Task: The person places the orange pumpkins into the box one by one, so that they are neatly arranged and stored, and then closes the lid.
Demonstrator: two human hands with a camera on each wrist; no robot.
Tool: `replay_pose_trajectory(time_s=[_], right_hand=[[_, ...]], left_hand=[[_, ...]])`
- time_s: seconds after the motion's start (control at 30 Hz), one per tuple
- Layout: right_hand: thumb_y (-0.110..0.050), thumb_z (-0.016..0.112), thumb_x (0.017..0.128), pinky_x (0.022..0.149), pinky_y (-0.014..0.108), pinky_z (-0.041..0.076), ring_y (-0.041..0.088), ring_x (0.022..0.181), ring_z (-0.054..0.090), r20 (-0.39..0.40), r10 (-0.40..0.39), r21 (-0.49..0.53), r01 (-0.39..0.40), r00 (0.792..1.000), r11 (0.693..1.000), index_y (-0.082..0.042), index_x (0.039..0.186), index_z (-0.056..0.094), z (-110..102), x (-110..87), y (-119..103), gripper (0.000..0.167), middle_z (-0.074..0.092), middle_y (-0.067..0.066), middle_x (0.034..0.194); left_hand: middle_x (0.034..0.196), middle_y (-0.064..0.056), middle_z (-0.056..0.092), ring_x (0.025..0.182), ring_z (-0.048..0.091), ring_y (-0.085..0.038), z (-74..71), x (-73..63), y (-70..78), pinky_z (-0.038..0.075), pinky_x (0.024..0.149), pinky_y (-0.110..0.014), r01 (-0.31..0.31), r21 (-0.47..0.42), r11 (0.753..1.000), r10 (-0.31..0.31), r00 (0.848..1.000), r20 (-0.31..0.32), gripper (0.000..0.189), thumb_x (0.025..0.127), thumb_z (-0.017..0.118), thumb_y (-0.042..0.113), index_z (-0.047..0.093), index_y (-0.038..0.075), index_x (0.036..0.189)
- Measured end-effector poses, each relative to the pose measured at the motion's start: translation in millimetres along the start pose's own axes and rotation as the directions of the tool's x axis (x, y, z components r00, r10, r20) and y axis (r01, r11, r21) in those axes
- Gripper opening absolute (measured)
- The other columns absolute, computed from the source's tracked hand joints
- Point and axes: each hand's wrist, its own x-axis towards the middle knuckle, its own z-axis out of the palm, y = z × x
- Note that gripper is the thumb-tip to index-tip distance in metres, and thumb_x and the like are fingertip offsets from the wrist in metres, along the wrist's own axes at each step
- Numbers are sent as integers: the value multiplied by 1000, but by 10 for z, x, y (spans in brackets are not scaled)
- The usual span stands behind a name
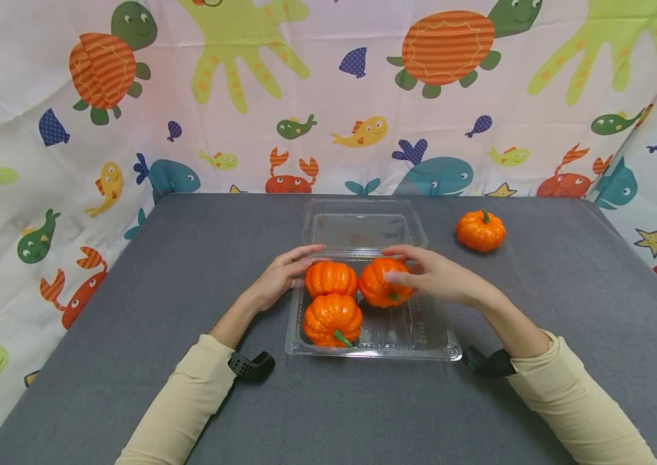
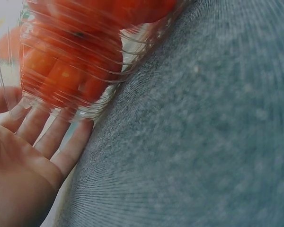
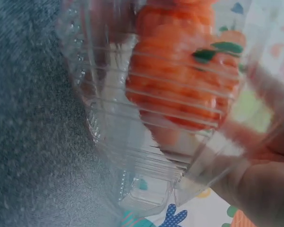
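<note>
A clear plastic clamshell container (image 1: 410,352) lies with its lid (image 1: 363,226) folded back. Inside its left half, one orange toy pumpkin (image 1: 331,279) sits behind another pumpkin (image 1: 332,321) with a green stem. My right hand (image 1: 441,274) grips a third pumpkin (image 1: 383,284) at the back right of the base, thumb in front and fingers behind. Through the ribbed wall, that pumpkin (image 3: 175,80) shows in the right wrist view. My left hand (image 1: 279,278) rests at the container's back left corner; its fairly straight fingers (image 2: 52,130) touch the outer wall.
Another orange pumpkin (image 1: 481,231) stands on the grey table (image 1: 218,239), right of the lid. A white curtain (image 1: 334,84) printed with sea animals hangs behind and along the sides. Black wrist bands (image 1: 252,367) sit by both sleeves.
</note>
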Motion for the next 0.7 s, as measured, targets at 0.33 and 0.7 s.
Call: replay_pose_trajectory(time_s=[0.33, 0.7], right_hand=[[-46, 58, 93, 89, 50, 44, 37, 114, 51, -102, 18, -160, -35, 995, 986, -12, 138, 48, 81, -9, -75, 57, 53, 17, 130], [-44, 60, 92, 86, 49, 47, 39, 115, 50, -129, 37, -161, -57, 991, 985, -13, 135, 52, 87, -5, -76, 53, 53, 18, 127]], left_hand=[[141, -20, 43, 109, 56, -20, 7, 0, 1, 49, 84, -34, 7, 2, 1000, -7, 1000, -4, 47, 101, 42, 19, 37, 2, 145], [140, -19, 46, 111, 56, -21, 14, -3, -5, 49, 83, -34, 2, -5, 1000, -2, 1000, 10, 46, 102, 41, 18, 38, 3, 145]])
